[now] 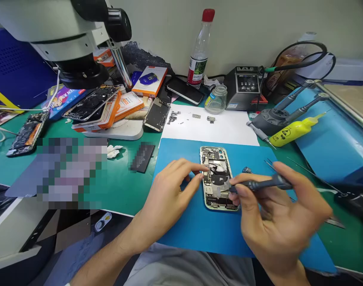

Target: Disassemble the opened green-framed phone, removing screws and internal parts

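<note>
An opened smartphone, its inner parts bared, lies face up on the blue mat. My left hand steadies it, index finger and thumb at its left edge. In my right hand is a dark screwdriver, slanted so its tip end reaches the phone's lower right side; the very tip is hard to make out. Thin pointed metal tips stick out behind the right hand, and I cannot tell whether it holds them too. A small round metal piece sits right of the phone.
Small phone parts lie on white paper behind the mat. To the left are a black battery, a removed screen and a microscope. A glass jar, soldering station and yellow bottle stand behind.
</note>
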Tool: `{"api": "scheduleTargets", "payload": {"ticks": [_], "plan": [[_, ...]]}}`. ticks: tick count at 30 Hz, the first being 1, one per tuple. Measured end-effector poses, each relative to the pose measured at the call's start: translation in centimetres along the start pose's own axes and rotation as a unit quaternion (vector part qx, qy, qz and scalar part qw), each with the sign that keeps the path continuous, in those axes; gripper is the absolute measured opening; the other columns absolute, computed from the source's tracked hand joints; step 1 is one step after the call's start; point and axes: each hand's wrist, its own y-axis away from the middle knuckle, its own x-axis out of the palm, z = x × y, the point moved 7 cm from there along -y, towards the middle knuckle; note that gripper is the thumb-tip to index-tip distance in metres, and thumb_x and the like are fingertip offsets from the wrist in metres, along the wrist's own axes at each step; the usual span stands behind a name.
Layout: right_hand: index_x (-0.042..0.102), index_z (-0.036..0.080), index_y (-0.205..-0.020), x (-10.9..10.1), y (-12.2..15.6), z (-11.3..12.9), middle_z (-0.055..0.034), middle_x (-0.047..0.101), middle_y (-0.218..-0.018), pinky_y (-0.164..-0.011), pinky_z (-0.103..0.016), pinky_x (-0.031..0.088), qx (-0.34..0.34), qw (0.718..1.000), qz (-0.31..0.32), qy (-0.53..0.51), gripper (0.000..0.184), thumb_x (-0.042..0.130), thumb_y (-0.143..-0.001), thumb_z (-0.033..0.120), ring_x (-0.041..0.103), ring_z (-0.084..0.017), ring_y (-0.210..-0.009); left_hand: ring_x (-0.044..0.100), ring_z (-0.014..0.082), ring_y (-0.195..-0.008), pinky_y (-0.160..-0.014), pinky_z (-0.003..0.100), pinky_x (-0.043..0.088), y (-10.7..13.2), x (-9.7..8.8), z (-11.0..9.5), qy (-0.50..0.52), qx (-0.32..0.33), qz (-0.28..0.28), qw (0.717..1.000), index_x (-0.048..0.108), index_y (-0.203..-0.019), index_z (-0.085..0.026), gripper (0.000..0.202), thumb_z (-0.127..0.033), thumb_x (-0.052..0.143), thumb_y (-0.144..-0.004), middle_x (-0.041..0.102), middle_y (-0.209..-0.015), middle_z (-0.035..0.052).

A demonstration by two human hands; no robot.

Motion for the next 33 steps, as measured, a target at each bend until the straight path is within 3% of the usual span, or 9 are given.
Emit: {"api": "scheduleTargets", "payload": {"ticks": [5, 13, 17, 20, 23, 28, 33], "plan": [[0.06, 0.024, -0.151, 1.3, 0.8, -0.7, -0.0053, 0.078, -0.099, -0.058, -0.028, 0.07, 0.008, 0.997, 0.071, 0.004, 0.057, 0.08, -0.099, 0.011, 0.079, -0.017, -0.072, 0.074, 0.0191, -0.11, -0.096, 0.031, 0.054, 0.0, 0.4, 0.1, -0.012, -0.002, 0.021, 1.0, 0.079, -0.119, -0.025, 0.016, -0.019, 0.065, -0.116, 0.081, -0.119, -0.0012], [0.063, 0.026, -0.149, 1.3, 1.3, -1.1, -0.0062, 0.08, -0.1, -0.061, -0.028, 0.071, 0.029, 0.997, 0.074, 0.01, 0.054, 0.081, -0.099, 0.013, 0.082, -0.019, -0.077, 0.075, 0.0202, -0.115, -0.096, 0.032, 0.054, 0.2, 0.7, 0.0, -0.025, 0.005, 0.033, 0.999, 0.078, -0.12, -0.025, 0.014, -0.02, 0.065, -0.116, 0.081, -0.121, -0.0008], [0.063, 0.03, -0.155, 1.3, 1.7, -1.3, -0.0101, 0.084, -0.121, -0.065, -0.031, 0.073, 0.018, 0.996, 0.085, 0.017, 0.062, 0.083, -0.099, 0.014, 0.086, -0.022, -0.088, 0.075, 0.0219, -0.116, -0.098, 0.034, 0.054, 0.1, 0.7, -0.2, -0.031, 0.002, 0.038, 0.999, 0.077, -0.119, -0.024, 0.015, -0.02, 0.063, -0.117, 0.082, -0.122, 0.0006], [0.055, 0.037, -0.168, 1.2, 1.9, -0.8, -0.0097, 0.08, -0.142, -0.075, -0.038, 0.077, -0.042, 0.992, 0.099, 0.064, 0.08, 0.086, -0.098, 0.014, 0.087, -0.026, -0.102, 0.075, 0.0222, -0.116, -0.098, 0.034, 0.053, 0.1, 0.7, -0.2, -0.032, -0.001, 0.04, 0.999, 0.077, -0.119, -0.024, 0.015, -0.021, 0.063, -0.117, 0.082, -0.122, 0.0004], [0.048, 0.036, -0.175, 0.9, 2.1, -0.1, -0.0085, 0.076, -0.152, -0.086, -0.043, 0.075, -0.099, 0.986, 0.098, 0.096, 0.079, 0.079, -0.104, 0.018, 0.085, -0.029, -0.114, 0.075, 0.0218, -0.116, -0.099, 0.034, 0.052, 0.1, 0.7, -0.2, -0.033, 0.003, 0.039, 0.999, 0.078, -0.12, -0.023, 0.016, -0.02, 0.063, -0.117, 0.082, -0.123, 0.0002], [0.06, 0.039, -0.166, 0.0, 1.5, 0.5, -0.0007, 0.084, -0.135, -0.087, -0.044, 0.07, -0.124, 0.979, 0.024, 0.158, 0.079, 0.082, -0.098, 0.006, 0.085, -0.027, -0.101, 0.074, 0.0222, -0.117, -0.099, 0.034, 0.052, 0.1, 0.7, -0.3, -0.036, 0.006, 0.041, 0.998, 0.078, -0.121, -0.023, 0.015, -0.02, 0.063, -0.117, 0.082, -0.124, 0.0006], [0.066, 0.039, -0.161, 0.0, 1.0, 0.6, -0.0013, 0.085, -0.133, -0.087, -0.046, 0.068, -0.118, 0.988, 0.024, 0.095, 0.072, 0.077, -0.099, 0.004, 0.084, -0.027, -0.105, 0.074, 0.0226, -0.117, -0.101, 0.036, 0.051, 0.1, 0.8, -0.2, -0.028, 0.003, 0.044, 0.999, 0.077, -0.12, -0.023, 0.015, -0.021, 0.062, -0.118, 0.081, -0.123, 0.001]]}}
